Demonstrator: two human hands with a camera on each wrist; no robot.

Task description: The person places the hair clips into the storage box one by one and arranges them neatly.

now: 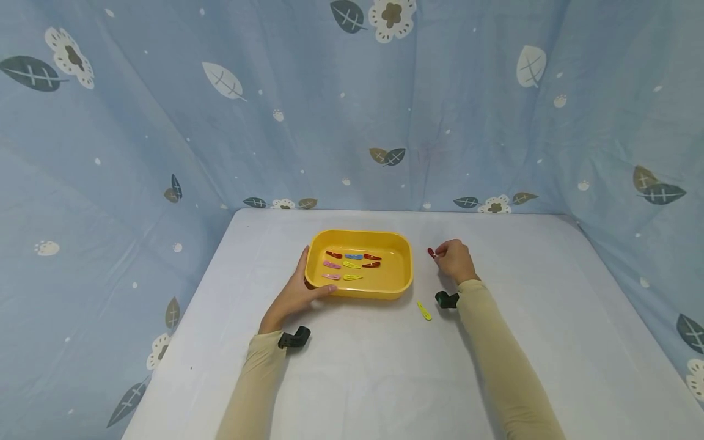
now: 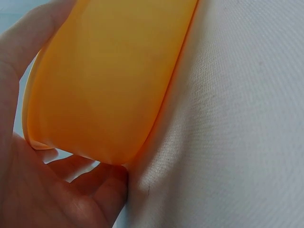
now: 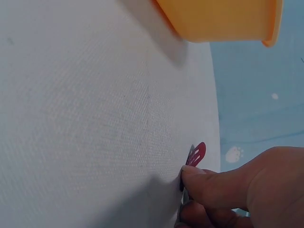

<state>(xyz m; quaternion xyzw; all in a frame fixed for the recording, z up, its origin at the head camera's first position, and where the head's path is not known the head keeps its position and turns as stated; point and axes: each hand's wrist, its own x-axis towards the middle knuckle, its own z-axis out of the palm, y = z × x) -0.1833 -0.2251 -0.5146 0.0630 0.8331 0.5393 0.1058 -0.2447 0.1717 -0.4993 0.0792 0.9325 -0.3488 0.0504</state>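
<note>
My left hand point(image 1: 296, 294) holds the left end of a yellow plastic tray point(image 1: 379, 293), thumb along the front rim and fingers around the side wall. In the left wrist view those fingers curl under the corner of the tray point(image 2: 104, 85). Inside it lie several snap hair clips: red, a blue clip point(image 1: 354, 256), pink and yellow. To the right of the tray, my right hand point(image 1: 456, 261) pinches a red hair clip point(image 3: 198, 153) between thumb and fingertips, close to the cloth. A yellow-green hair clip point(image 1: 424, 310) lies on the table near the tray's front right corner.
A white cloth point(image 1: 374, 379) covers the table. Blue patterned curtains point(image 1: 308, 110) hang behind it and on both sides. Small black wrist devices point(image 1: 447, 299) sit at both sleeves.
</note>
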